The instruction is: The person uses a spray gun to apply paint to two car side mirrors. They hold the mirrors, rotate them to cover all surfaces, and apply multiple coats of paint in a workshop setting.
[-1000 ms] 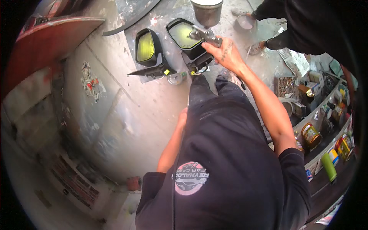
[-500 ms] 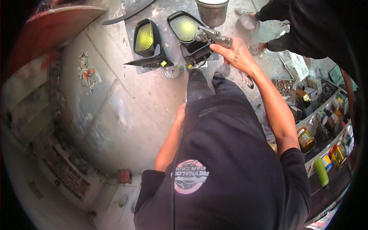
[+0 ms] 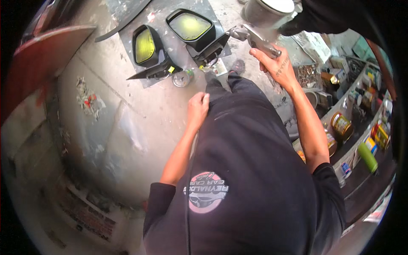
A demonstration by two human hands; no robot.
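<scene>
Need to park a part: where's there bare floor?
Widest bare floor: between the crumpled paper and the left hand, on the near side of the clear cup. Crowded: the grey sheet, under the left mirror and right mirror; also the right side, with cans and a green cylinder.

A black short-sleeved shirt [image 3: 259, 178], printed with a round pink-and-grey emblem [image 3: 207, 194], is worn with dark trousers [image 3: 250, 94]; lettering [image 3: 282, 67] is borne on the right hand [image 3: 276, 64].

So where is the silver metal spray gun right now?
The spray gun is in the person's right hand, upper right of the head view, below the round grey bucket and right of the black car mirrors.
</scene>
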